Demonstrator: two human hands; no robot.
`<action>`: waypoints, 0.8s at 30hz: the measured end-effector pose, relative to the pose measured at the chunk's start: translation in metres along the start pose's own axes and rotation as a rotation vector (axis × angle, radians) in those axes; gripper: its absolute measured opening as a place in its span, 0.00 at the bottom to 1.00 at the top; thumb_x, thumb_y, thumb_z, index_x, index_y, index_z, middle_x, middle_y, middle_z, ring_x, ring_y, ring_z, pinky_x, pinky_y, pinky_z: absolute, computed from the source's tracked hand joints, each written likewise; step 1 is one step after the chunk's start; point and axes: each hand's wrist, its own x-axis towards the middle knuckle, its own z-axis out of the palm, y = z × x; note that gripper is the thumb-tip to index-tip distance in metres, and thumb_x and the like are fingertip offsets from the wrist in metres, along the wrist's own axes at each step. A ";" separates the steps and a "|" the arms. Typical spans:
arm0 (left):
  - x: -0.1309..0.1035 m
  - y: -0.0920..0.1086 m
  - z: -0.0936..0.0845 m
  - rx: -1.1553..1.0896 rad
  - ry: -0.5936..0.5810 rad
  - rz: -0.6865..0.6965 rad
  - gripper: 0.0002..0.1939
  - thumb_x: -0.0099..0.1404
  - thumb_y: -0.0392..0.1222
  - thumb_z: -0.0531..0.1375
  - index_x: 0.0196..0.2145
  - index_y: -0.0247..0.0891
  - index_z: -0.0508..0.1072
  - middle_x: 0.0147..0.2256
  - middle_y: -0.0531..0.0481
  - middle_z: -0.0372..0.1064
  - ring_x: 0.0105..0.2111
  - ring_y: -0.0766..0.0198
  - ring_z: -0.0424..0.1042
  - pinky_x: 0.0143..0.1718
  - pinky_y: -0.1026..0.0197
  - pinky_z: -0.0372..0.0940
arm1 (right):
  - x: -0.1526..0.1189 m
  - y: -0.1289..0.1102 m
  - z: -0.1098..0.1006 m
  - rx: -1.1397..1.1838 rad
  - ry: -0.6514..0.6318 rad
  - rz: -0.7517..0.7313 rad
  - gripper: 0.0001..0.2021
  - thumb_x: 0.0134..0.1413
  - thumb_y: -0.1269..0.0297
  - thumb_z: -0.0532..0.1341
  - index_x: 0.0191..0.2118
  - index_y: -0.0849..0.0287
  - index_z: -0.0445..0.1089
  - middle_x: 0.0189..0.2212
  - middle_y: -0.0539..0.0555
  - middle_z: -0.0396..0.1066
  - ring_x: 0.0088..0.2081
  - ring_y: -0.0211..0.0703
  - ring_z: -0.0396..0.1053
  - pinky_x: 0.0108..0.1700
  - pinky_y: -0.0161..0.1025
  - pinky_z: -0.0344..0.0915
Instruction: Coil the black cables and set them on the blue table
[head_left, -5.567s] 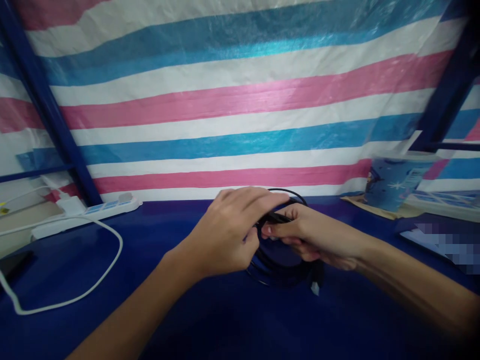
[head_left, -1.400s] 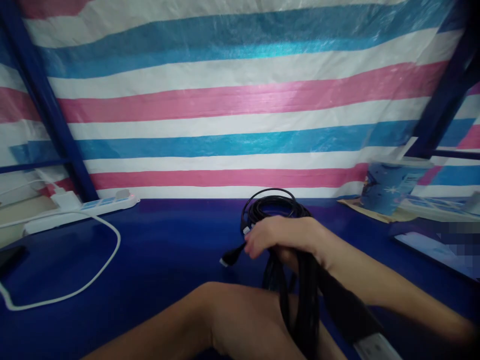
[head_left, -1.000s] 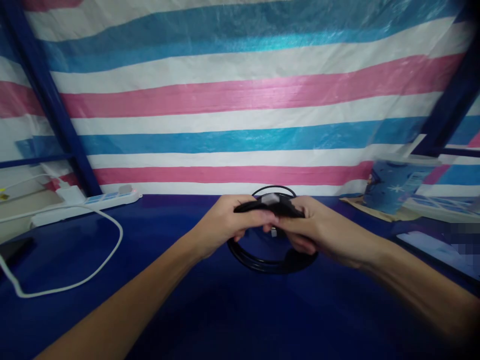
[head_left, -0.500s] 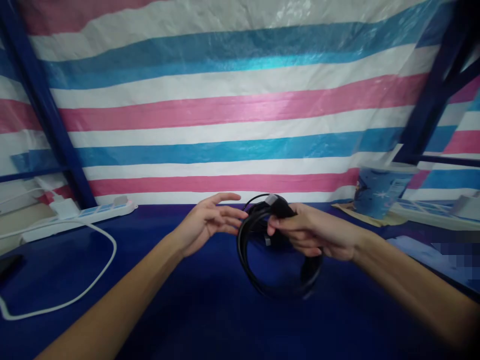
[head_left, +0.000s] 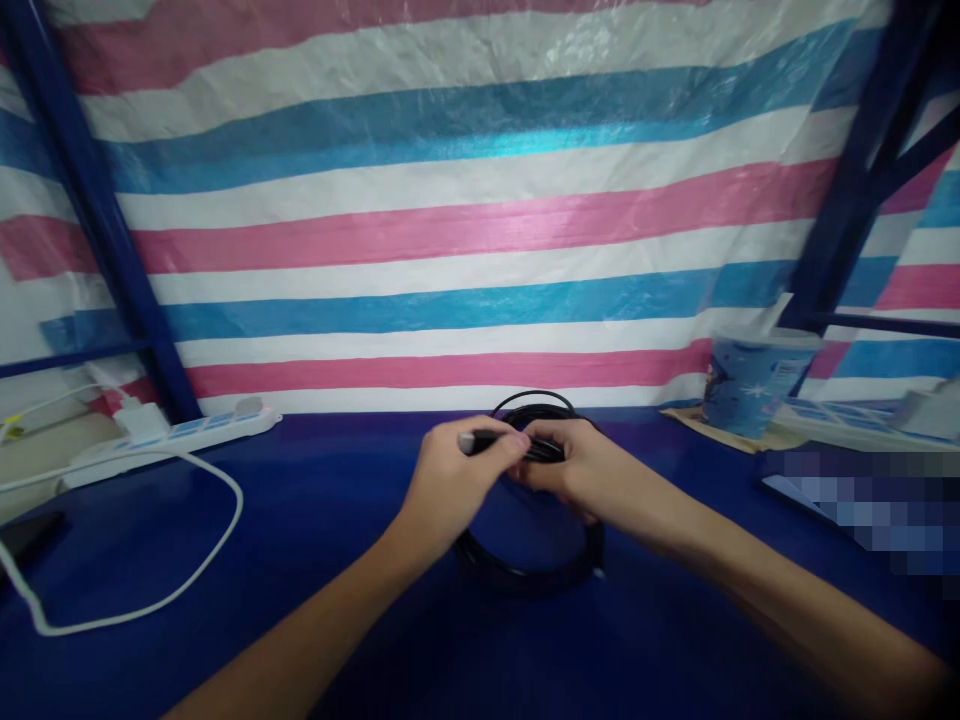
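Observation:
A coiled black cable [head_left: 521,573] hangs in a loop between my hands, above the blue tabletop. My left hand [head_left: 452,487] is closed on its plug [head_left: 480,441], whose metal tip points left. My right hand [head_left: 589,468] is closed around the upper strands of the coil, its fingertips meeting those of the left. A small metal end shows at the loop's lower right. Behind the hands, more black cable [head_left: 534,396] lies in a coil on the table, partly hidden.
At left, a white power strip [head_left: 225,428] holds a charger [head_left: 141,420], and a white cord [head_left: 238,500] loops across the blue table [head_left: 337,455]. A dark flat object [head_left: 30,545] lies nearby. At right stand a blue cup [head_left: 757,385] with a straw and a partly blurred-out screen [head_left: 802,498].
My left hand has moved right and closed on the plug end of the cable. The right hand has shifted slightly left, turning the coil with it.

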 end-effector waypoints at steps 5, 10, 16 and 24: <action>0.010 -0.003 -0.021 -0.287 0.032 -0.042 0.09 0.58 0.45 0.60 0.32 0.35 0.70 0.22 0.57 0.62 0.12 0.79 0.48 0.13 0.69 0.45 | 0.005 0.004 0.001 0.294 -0.099 -0.026 0.13 0.58 0.55 0.55 0.35 0.62 0.67 0.13 0.43 0.56 0.17 0.33 0.58 0.22 0.31 0.54; 0.014 0.027 -0.061 -0.232 -0.775 -0.107 0.30 0.53 0.35 0.63 0.54 0.41 0.63 0.36 0.49 0.70 0.31 0.66 0.71 0.37 0.60 0.65 | -0.008 -0.006 -0.014 -0.331 0.104 -0.477 0.08 0.57 0.69 0.52 0.35 0.60 0.68 0.24 0.52 0.71 0.24 0.39 0.68 0.26 0.34 0.58; -0.004 0.049 -0.054 0.015 -1.006 -0.195 0.34 0.45 0.33 0.67 0.48 0.43 0.56 0.33 0.53 0.69 0.34 0.62 0.70 0.35 0.60 0.65 | -0.019 -0.005 0.003 -0.754 0.187 -0.911 0.15 0.46 0.80 0.46 0.34 0.62 0.67 0.22 0.54 0.71 0.21 0.43 0.67 0.22 0.37 0.57; 0.014 0.020 -0.064 0.984 0.076 0.072 0.17 0.53 0.35 0.55 0.43 0.41 0.67 0.23 0.49 0.68 0.23 0.59 0.66 0.25 0.62 0.53 | 0.003 0.016 -0.022 -0.825 0.208 -0.683 0.29 0.58 0.61 0.57 0.62 0.59 0.50 0.55 0.65 0.64 0.54 0.55 0.63 0.51 0.53 0.62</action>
